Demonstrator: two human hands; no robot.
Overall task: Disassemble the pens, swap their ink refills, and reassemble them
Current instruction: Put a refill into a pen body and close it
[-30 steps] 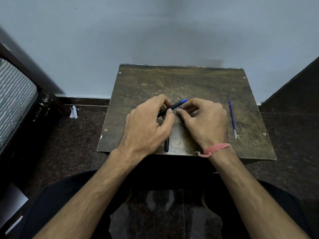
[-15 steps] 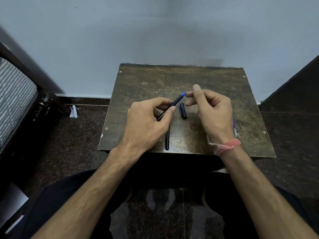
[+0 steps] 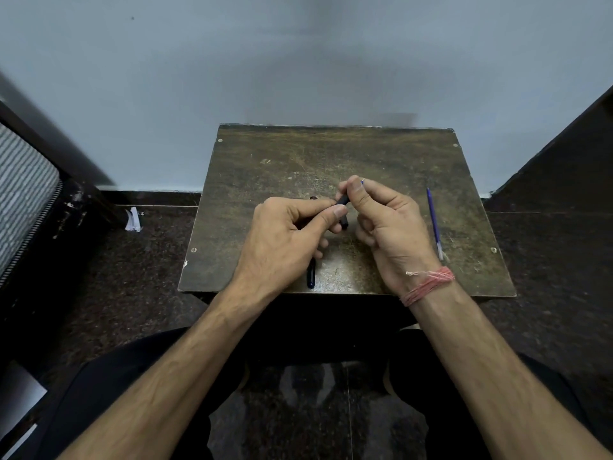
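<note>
Over the middle of the small brown table (image 3: 381, 154), my left hand (image 3: 285, 237) grips a dark pen (image 3: 342, 200) by its barrel. My right hand (image 3: 388, 220) pinches the pen's front end, where a tiny blue tip (image 3: 362, 181) shows above the thumb. A short dark pen cap (image 3: 344, 223) lies on the table between my hands, partly hidden by the left thumb. A second dark pen barrel (image 3: 310, 275) lies near the front edge, partly hidden under my left hand. At the right, a loose blue ink refill (image 3: 434, 220) lies on the table.
The table stands against a pale wall. Dark speckled floor surrounds it. A white scrap (image 3: 133, 220) lies on the floor at the left. Dark furniture (image 3: 564, 154) stands at the right, a striped cushion (image 3: 23, 180) at the left. My knees are under the front edge.
My right hand has come back onto the pen's front end and closed on it. The blue front section is now mostly covered by my fingers. The cap stays on the table.
</note>
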